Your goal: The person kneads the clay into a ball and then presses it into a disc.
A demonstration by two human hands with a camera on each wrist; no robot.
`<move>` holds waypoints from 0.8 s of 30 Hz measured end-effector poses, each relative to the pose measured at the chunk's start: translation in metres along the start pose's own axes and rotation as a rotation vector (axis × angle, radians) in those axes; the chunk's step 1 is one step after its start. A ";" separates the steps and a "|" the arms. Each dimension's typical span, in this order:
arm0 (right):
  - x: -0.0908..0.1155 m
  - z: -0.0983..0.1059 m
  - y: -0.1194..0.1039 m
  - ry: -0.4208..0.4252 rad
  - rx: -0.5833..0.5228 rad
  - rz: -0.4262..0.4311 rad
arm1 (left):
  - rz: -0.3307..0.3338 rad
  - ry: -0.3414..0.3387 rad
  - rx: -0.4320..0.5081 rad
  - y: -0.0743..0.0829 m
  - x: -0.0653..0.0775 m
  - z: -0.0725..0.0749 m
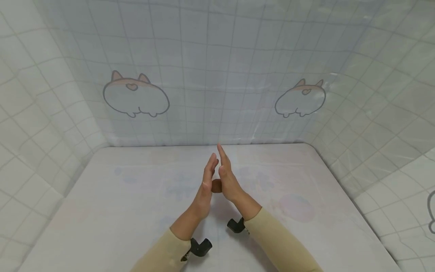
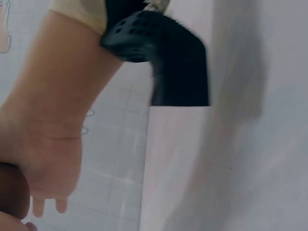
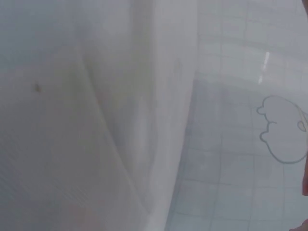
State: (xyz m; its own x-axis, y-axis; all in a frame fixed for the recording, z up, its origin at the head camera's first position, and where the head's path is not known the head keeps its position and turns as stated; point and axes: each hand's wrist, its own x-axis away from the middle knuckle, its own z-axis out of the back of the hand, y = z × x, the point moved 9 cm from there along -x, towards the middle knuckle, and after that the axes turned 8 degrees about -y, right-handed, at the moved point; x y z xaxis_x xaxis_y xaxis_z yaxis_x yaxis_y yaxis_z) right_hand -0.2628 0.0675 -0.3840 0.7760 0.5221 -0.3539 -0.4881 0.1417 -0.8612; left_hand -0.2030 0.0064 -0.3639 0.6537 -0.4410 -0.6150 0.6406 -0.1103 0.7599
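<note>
A small, rounded brown lump (image 1: 216, 186) sits between the palms, and its exact kind does not show. My left hand (image 1: 204, 190) lies against its left side with fingers straight, pointing up and away. On the other side my right hand (image 1: 230, 183) faces it, palm inward and fingers extended. The hands lean toward each other at the fingertips. In the left wrist view, the brown lump (image 2: 12, 192) appears at the left edge beside the right palm (image 2: 45, 163). Only slivers of a hand show at the right edge of the right wrist view.
Below the hands is a white table (image 1: 136, 211) with faint pastel prints. A grid-patterned sheet (image 1: 210, 75) with corgi drawings rises behind it and along both sides. Black elbow-shaped devices (image 1: 201, 247) are on both wrists, below beige sleeves.
</note>
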 end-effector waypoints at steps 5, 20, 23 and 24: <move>0.005 -0.015 -0.001 -0.077 -0.020 0.033 | -0.013 0.068 -0.015 0.008 -0.006 0.011; 0.018 -0.030 -0.033 -0.110 -0.049 0.312 | 0.189 0.205 -0.139 -0.022 -0.016 0.037; 0.019 -0.030 -0.040 -0.113 -0.049 0.333 | 0.240 0.203 -0.133 -0.030 -0.014 0.039; 0.019 -0.029 -0.042 -0.111 -0.050 0.340 | 0.260 0.199 -0.136 -0.033 -0.013 0.039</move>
State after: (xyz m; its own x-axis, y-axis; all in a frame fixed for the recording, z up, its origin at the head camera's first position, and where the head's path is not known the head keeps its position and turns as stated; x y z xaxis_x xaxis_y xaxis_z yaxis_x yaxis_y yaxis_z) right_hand -0.2153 0.0470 -0.3652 0.5231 0.6210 -0.5837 -0.6887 -0.0954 -0.7187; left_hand -0.2476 -0.0188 -0.3728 0.8593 -0.2547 -0.4435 0.4811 0.1080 0.8700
